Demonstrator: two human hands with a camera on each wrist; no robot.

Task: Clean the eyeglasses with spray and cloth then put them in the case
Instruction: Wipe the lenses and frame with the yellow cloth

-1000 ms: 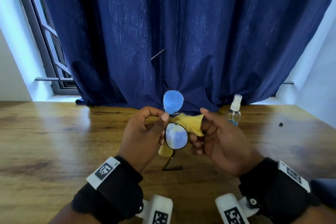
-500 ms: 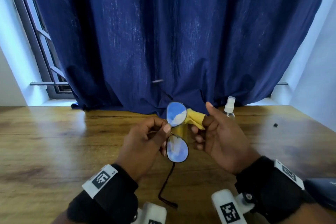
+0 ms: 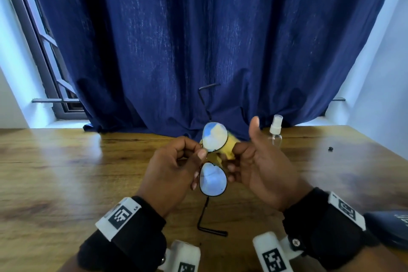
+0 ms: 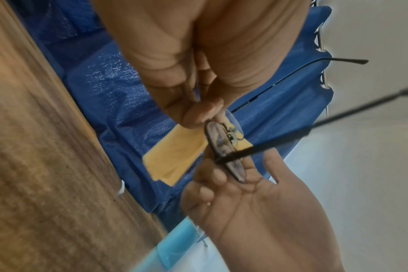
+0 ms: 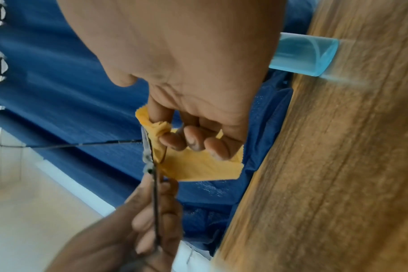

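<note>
Above the brown wooden table [image 3: 66, 172], the left hand [image 3: 170, 174] is pinching the round black-rimmed eyeglasses [image 3: 213, 180] at the bridge. The right hand [image 3: 260, 168] is curling its fingers round the yellow cloth [image 5: 198, 165], rubbing the far lens. Wiping is under way; next, I think, the near lens needs rubbing.

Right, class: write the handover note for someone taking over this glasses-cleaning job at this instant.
Left hand: pinches the eyeglasses at the bridge, temples unfolded.
Right hand: fingers hold the yellow cloth behind the upper lens, thumb raised.
Spray bottle stands on the table beyond the right hand; dark case lies at the right edge.
Wiping is under way.
Left: finish wiping, fold, case the glasses.
</note>
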